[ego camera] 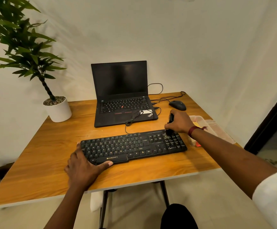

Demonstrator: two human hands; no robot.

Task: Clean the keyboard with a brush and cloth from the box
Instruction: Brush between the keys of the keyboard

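keyboard [133, 147] lies flat near the front edge of the bench [40, 146], black, angled a little, with its cable running back toward the laptop [123, 95]. left hand [83, 169] pins the near left corner, fingers spread wide and flat, thumb along the front edge, gripping nothing. right hand [180, 121] has its fingers closed around the dark brush [170, 128], bristles down on the numpad end; pale dust shows on the keys there. risks, as i judge them: a hard stroke could slide or pivot the keyboard if the left hand eases off; dust may get pushed down between keys rather than off the side; debris could be flicked toward the laptop; the right forearm passes just beside the clear box [213, 129] at the right edge of the bench, so an elbow swing could knock it off; the loose cable could snag. something yellow sits in the box, likely the cloth, can't tell for sure. counts: one keyboard, one brush, one box, one laptop, one mouse [177, 105], one potted plant [57, 108], two hands.
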